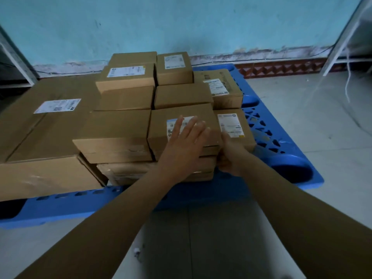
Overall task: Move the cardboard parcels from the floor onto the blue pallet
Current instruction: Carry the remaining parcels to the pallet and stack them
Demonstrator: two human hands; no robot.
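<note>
— Counting from the left, how many boxes are there?
— One large flat brown cardboard box (50, 127) with a white label. Just beside it are nine smaller brown cardboard parcels (124, 93) in a stack, with thin ones underneath that I cannot count. All of them sit on one blue plastic pallet (281, 156). Its slotted grid top, with rounded hollows, shows bare at the right. The pallet stands on the pale tiled floor (322, 121).
— What about surfaces?
— Matte, square-edged card, with glossy tape on some seams.
— And the hands?
— Two. The left hand (186, 141) lies flat, fingers straight and spread, on the white label of the front labelled parcel (159, 125) atop the stack. The right hand (230, 158) grips that parcel's front right corner, thumb on its side and fingers curled under. Whether the fingers also catch the thin ones below, I cannot tell.
</note>
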